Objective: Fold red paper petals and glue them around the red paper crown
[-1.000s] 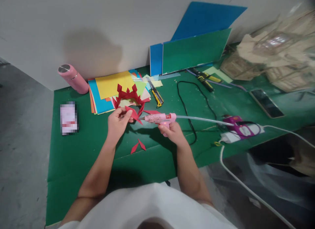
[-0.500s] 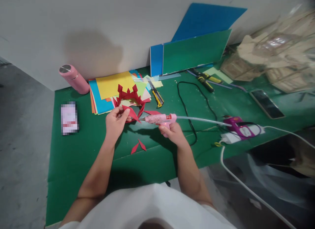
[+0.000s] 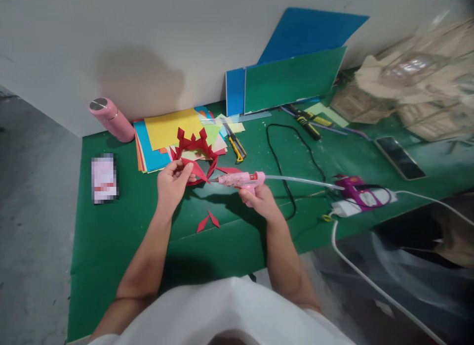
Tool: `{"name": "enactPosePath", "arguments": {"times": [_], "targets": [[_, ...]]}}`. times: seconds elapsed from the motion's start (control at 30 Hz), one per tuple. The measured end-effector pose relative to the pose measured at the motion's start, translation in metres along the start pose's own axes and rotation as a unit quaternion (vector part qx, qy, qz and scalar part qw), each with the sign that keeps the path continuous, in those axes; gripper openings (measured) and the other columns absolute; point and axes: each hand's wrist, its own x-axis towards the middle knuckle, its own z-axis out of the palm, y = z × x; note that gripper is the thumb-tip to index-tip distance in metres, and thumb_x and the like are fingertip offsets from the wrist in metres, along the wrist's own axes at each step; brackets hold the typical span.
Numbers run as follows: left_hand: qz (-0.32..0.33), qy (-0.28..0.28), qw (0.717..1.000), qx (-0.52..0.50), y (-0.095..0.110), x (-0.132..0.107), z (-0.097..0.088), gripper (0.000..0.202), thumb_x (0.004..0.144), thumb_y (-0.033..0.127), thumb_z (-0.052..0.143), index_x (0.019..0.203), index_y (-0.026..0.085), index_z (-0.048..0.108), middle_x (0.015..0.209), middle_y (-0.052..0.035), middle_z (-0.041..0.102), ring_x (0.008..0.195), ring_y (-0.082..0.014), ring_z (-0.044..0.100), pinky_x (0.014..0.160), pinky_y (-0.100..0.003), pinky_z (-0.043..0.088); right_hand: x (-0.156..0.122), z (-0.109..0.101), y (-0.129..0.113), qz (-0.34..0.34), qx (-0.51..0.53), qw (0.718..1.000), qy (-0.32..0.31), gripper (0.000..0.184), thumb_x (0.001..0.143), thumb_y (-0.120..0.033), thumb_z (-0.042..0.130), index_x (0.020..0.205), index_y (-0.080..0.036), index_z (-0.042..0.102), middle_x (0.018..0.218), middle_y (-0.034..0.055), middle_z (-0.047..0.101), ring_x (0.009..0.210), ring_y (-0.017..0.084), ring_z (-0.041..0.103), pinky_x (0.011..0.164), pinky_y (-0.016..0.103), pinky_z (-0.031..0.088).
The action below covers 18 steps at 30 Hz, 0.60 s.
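Observation:
Between thumb and fingers, my left hand [image 3: 175,181] pinches a folded red paper diamond [image 3: 195,170]. My right hand [image 3: 260,200] is wrapped round the grip of a pink hot glue gun [image 3: 237,180], with a long clear glue stick [image 3: 296,181] running out of its back. The nozzle is at the lower right tip of the diamond; whether they touch I cannot tell. Behind my left hand stands a red folded-paper crown [image 3: 196,143], partly hidden. Another red piece [image 3: 227,170] lies behind the glue gun, and two small red diamonds [image 3: 208,221] lie nearer me.
Coloured paper sheets [image 3: 163,132] and a yellow utility knife [image 3: 236,146] lie behind the crown. A pink flask [image 3: 111,119] stands at left. A black cable [image 3: 272,152], a power strip [image 3: 342,208] and a phone [image 3: 400,157] are at right. Boards [image 3: 294,83] lean on the wall.
My left hand and the red paper diamond have shifted very slightly left, off the glue gun's nozzle a little. The glue gun stays almost in place.

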Motion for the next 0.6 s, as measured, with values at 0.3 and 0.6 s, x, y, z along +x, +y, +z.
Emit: {"name": "enactPosePath", "arguments": {"times": [0.3,0.6], "targets": [[0.0,0.007,1.0,-0.004,0.0004,0.0006,-0.0008,0.026,0.072,0.041,0.073,0.079,0.017,0.065,0.067,-0.0004,0.067,0.054,-0.0114,0.065,0.055,-0.023,0.058,-0.0012,-0.0018,-0.0012,-0.013,-0.019,1.0,0.001,0.045,0.078,-0.055,0.057,0.052,-0.019,0.052,0.042,0.0002,0.051,0.041,0.01,0.046,0.041,0.021,0.035],[-0.004,0.004,1.0,-0.01,0.0022,0.0004,0.0,0.023,0.073,0.039,0.073,0.079,0.018,0.065,0.066,0.0,0.067,0.054,-0.0116,0.065,0.054,-0.023,0.058,-0.0014,-0.002,0.0018,-0.009,-0.006,1.0,0.007,0.05,0.077,-0.061,0.057,0.052,-0.019,0.053,0.043,0.0005,0.05,0.04,0.01,0.044,0.04,0.021,0.033]]}}
